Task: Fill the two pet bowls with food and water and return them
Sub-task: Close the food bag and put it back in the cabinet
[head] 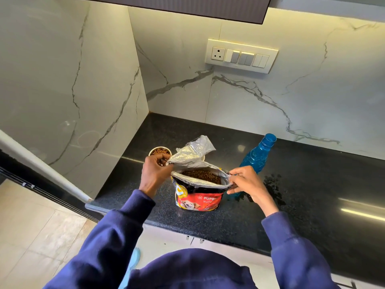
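Standing upright on the black bench (325,163), the puppy food bag (199,200) has its mouth pulled wide, with brown kibble (202,176) showing inside. The left hand (155,174) grips the bag's silver-lined left flap, its fingers (160,161) curled round the foil. The right hand (249,184) pinches the right corner of the mouth between thumb and fingertips. Just behind the left hand sits a white bowl (160,151) filled with kibble, near the corner of the marble wall (177,90). A blue water bottle (258,153), uncapped, stands just behind the right hand, with spilled water (273,184) on the bench beside it.
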The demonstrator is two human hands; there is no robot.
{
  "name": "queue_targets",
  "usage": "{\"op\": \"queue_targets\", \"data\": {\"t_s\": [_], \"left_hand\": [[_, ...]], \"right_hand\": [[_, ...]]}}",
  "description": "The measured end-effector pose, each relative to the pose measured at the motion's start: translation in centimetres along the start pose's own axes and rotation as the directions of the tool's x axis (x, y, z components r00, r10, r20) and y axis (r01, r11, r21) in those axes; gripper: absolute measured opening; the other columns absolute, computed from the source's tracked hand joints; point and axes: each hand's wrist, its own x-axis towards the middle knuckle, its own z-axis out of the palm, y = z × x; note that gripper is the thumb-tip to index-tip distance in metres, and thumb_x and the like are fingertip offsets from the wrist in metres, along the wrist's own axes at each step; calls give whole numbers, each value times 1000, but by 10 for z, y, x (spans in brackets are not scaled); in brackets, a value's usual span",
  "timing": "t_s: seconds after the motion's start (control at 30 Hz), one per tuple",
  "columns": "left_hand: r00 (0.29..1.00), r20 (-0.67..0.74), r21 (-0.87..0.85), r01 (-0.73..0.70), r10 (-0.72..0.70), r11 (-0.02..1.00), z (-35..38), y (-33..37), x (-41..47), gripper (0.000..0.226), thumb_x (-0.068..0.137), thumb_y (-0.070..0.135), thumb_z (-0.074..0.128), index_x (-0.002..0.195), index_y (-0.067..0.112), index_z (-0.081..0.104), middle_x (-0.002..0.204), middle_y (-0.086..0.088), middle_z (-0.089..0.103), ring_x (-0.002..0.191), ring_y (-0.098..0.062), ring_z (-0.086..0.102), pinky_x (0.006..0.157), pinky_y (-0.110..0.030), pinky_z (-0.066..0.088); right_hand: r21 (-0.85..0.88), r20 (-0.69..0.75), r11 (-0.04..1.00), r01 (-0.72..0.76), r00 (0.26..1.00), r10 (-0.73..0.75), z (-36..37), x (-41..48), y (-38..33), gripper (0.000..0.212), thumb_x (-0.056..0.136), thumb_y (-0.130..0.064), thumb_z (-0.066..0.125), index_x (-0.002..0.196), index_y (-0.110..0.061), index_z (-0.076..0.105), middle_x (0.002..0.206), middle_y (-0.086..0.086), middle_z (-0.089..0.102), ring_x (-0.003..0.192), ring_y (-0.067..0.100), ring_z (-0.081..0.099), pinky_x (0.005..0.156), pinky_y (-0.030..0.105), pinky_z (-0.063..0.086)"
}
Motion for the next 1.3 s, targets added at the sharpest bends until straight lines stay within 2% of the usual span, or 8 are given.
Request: {"op": "queue_targets", "data": {"t_s": [0.23,0.43,0.57,0.73,0.97,1.1,1.2,1.3], "left_hand": [[974,131,-276,213,-183,937,-2,1,1,25,79,-7,75,104,-2,71,97,-22,65,65,-14,56,49,-16,49],[996,-9,38,94,-93,995,17,13,2,21,72,15,89,85,14,73,77,-1,62,64,-10,48,52,-22,43],[999,34,196,31,-38,980,16,14,8,22,73,13,88,81,23,70,79,-2,65,69,-14,53,60,-31,48],[993,12,181,113,-117,977,-5,5,18,15,76,-4,80,84,8,74,97,-16,70,63,-14,59,42,-16,44],[989,143,6,33,-34,999,-6,11,11,24,80,0,78,98,14,73,104,-21,70,80,-19,64,75,-38,60],[936,295,51,-215,191,975,-5,4,12,41,87,12,75,127,20,68,123,-6,66,92,1,65,77,-15,55],[863,432,190,-370,261,909,-2,-11,13,67,74,46,85,135,37,61,138,9,54,123,-10,52,100,-28,46],[831,464,368,-495,306,787,5,-24,12,70,65,47,89,130,45,62,138,17,48,122,-20,38,104,-38,32]], "right_hand": [[90,26,994,65,997,-67,-9,0,13,29,98,-2,61,127,-5,67,110,16,71,82,19,76,78,43,65],[-235,-94,964,122,985,-148,4,1,7,30,89,-40,76,113,-24,66,93,-2,72,62,15,72,59,30,59],[-394,-209,907,151,946,-249,15,5,-2,8,93,-21,74,98,-17,77,70,-2,71,49,6,58,45,12,41],[-244,-203,970,12,977,-63,-3,10,2,11,92,-1,68,87,-4,78,58,6,71,41,9,63,47,25,57],[-293,-8,952,88,995,-95,-11,10,-8,13,97,-11,65,106,-9,75,85,6,77,60,16,74,65,34,64],[-419,90,879,229,973,-210,-16,12,3,44,94,-26,72,135,-14,64,120,1,68,94,11,70,83,25,53],[-387,207,881,273,957,-205,-21,14,9,74,85,-52,75,148,-22,51,147,1,49,126,13,52,108,36,44],[-310,341,894,324,916,-213,-21,14,12,109,65,-75,79,155,-29,37,156,-2,41,140,14,44,118,48,38]]}}
